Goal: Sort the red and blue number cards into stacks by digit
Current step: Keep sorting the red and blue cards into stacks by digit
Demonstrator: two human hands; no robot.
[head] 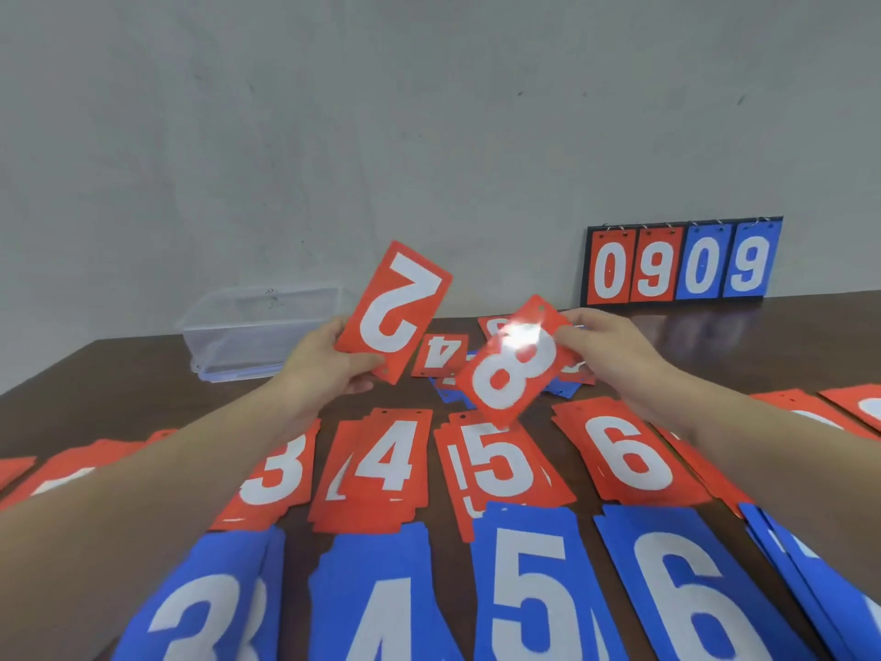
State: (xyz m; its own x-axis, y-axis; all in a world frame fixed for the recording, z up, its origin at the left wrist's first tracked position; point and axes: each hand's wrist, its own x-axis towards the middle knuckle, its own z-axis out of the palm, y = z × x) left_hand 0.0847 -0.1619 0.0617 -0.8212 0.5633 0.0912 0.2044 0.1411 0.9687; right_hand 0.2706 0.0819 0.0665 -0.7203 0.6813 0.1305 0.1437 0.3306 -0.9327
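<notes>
My left hand point(329, 364) holds a red card with a 2 point(395, 307), upside down and raised above the table. My right hand point(605, 345) pinches a red card with an 8 point(512, 369), tilted, over the unsorted pile point(445, 357) of red and blue cards, where a red 4 lies on top. In front of me lie red stacks of 3 point(279, 474), 4 point(386, 465), 5 point(500, 465) and 6 point(624, 455). Nearer me are blue stacks of 3 point(205, 608), 4 point(381, 608), 5 point(534, 584) and 6 point(686, 593).
A clear plastic box point(262, 326) stands at the back left of the brown table point(810, 336). A scoreboard showing 0909 point(681, 264) leans against the wall at the back right. More red and blue stacks run off both side edges.
</notes>
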